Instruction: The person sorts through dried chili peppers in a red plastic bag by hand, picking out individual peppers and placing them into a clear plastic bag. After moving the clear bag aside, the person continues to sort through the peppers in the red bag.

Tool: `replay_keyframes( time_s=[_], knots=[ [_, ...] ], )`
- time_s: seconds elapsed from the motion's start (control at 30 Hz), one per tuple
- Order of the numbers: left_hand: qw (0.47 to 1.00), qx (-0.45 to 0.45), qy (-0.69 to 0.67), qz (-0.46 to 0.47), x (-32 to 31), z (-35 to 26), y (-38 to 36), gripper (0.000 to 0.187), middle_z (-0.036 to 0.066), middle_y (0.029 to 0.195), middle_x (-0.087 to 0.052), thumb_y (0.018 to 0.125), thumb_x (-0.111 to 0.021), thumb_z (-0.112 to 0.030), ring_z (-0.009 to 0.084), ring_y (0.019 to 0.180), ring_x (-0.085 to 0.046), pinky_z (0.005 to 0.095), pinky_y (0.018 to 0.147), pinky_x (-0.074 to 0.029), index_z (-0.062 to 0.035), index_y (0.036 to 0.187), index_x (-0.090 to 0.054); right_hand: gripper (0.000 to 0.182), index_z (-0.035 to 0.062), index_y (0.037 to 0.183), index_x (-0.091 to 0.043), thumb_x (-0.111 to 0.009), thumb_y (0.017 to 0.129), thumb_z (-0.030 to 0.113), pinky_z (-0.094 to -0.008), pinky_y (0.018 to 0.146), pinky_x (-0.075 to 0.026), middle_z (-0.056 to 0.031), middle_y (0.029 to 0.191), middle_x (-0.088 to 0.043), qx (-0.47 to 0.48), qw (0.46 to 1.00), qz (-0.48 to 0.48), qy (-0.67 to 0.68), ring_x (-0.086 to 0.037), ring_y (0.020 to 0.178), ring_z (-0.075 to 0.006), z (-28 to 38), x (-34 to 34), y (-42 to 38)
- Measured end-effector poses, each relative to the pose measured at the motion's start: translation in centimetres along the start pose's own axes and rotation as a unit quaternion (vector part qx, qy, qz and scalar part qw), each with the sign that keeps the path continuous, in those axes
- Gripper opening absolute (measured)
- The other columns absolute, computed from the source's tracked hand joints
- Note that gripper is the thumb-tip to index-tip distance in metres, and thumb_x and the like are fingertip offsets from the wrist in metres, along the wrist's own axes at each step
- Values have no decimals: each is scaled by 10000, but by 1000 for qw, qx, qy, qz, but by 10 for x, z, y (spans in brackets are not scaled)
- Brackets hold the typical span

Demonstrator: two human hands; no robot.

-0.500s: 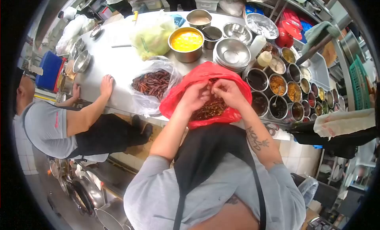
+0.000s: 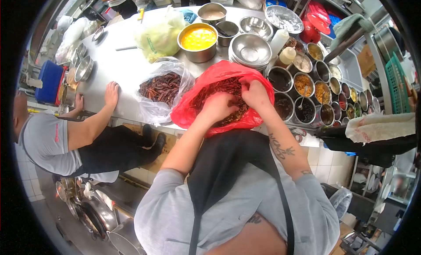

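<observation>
A red plastic bag (image 2: 186, 116) holds dried red chilies (image 2: 219, 86), with smaller pieces and seeds nearer me. My left hand (image 2: 218, 106) is down in the bag, its fingers curled among the chilies and the fingertips partly hidden. My right hand (image 2: 255, 96) is over the bag's right side, fingers bent and pressed together; what they hold is too small to make out. Left of the red bag, a clear plastic bag (image 2: 153, 111) stands open with whole dried chilies (image 2: 164, 87) in it.
Behind the bags are a pot of yellow liquid (image 2: 197, 37), stacked steel bowls (image 2: 251, 51) and a pale green bag (image 2: 160, 35). Steel seasoning containers (image 2: 303, 86) crowd the right. A co-worker (image 2: 50, 141) stands at left, one hand (image 2: 111, 95) on the steel table (image 2: 118, 73).
My hands were together above the red bag and have parted. The left went down into the chilies; the right moved slightly up. The whole view has shifted a little.
</observation>
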State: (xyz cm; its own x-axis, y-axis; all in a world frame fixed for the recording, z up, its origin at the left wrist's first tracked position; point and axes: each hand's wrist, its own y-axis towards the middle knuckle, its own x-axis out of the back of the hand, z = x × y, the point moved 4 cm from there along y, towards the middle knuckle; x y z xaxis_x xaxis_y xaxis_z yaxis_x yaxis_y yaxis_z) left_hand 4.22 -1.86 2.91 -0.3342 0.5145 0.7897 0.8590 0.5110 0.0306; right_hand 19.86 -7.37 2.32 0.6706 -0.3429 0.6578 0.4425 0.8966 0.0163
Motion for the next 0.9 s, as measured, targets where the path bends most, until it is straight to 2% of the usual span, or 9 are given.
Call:
replay_keyframes(
  time_s=[0.03, 0.13, 0.23, 0.33, 0.37, 0.47, 0.6, 0.73, 0.9],
  knots=[
    [998, 41, 4, 43, -2, -2, 1, 283, 180, 932, -713, 770, -750, -281, 382, 903, -675, 490, 823, -530, -99, 987, -754, 301, 43, 1110, -698, -558, 846, 75, -435, 899, -525, -232, 1022, -699, 9, 1000, 5, -12, -672, 1004, -367, 1, -2, -1],
    [998, 40, 12, 56, -12, 5, 4, 261, 186, 893, -708, 781, -747, -264, 367, 860, -684, 464, 791, -533, -91, 976, -752, 312, 65, 1114, -692, -536, 845, 88, -479, 899, -527, -247, 1010, -687, 8, 998, 31, -57, -658, 1007, -399, 1, -5, -3],
    [993, 40, -110, -13, -7, 16, 7, 226, 156, 825, -715, 832, -733, -235, 303, 778, -695, 412, 748, -530, -40, 946, -733, 315, 72, 1124, -687, -536, 849, 96, -485, 896, -529, -245, 1021, -688, 18, 998, 35, -47, -663, 1003, -397, -3, -6, -2],
    [962, 123, -240, -34, 7, 20, 5, 225, 105, 747, -698, 894, -703, -209, 212, 715, -660, 354, 717, -514, 15, 916, -703, 298, 66, 1108, -684, -544, 848, 103, -492, 890, -531, -243, 1015, -690, 14, 998, 40, -54, -664, 1004, -395, 1, -3, -1],
    [964, 113, -236, -49, 16, 11, 2, 226, 78, 765, -690, 925, -682, -184, 150, 740, -630, 317, 726, -507, 42, 911, -687, 287, 66, 1097, -684, -549, 847, 107, -494, 882, -533, -242, 1006, -691, 7, 996, 44, -71, -666, 1000, -395, 4, -2, -2],
    [968, 28, -223, -115, 25, -14, -2, 192, 107, 836, -703, 916, -684, -155, 147, 780, -642, 307, 757, -510, 35, 941, -695, 264, 64, 1072, -682, -579, 837, 126, -495, 855, -542, -239, 978, -693, -1, 990, 65, -122, -672, 985, -394, 7, -2, -3],
    [958, -39, -282, 10, 27, -49, -8, 174, 130, 908, -712, 920, -635, -88, 182, 854, -664, 326, 809, -520, 24, 1037, -697, 311, 69, 1084, -667, -666, 789, 166, -480, 807, -551, -239, 945, -689, 29, 983, 100, -149, -681, 957, -387, -11, -16, -1],
    [960, -50, -267, 73, 25, -64, -11, 311, 164, 914, -704, 860, -569, -8, 213, 845, -674, 354, 827, -526, -1, 1156, -666, 377, 55, 1100, -653, -702, 749, 183, -467, 788, -550, -242, 937, -685, 101, 979, 120, -132, -683, 946, -385, -5, -2, -12],
    [962, -99, -235, 97, 26, -68, -15, 418, 177, 868, -687, 836, -568, -25, 269, 797, -683, 365, 802, -530, -45, 1248, -633, 407, 78, 1197, -625, -621, 794, 135, -447, 793, -535, -200, 965, -679, -5, 986, 104, -133, -667, 943, -372, -5, -10, 0]
  ],
)
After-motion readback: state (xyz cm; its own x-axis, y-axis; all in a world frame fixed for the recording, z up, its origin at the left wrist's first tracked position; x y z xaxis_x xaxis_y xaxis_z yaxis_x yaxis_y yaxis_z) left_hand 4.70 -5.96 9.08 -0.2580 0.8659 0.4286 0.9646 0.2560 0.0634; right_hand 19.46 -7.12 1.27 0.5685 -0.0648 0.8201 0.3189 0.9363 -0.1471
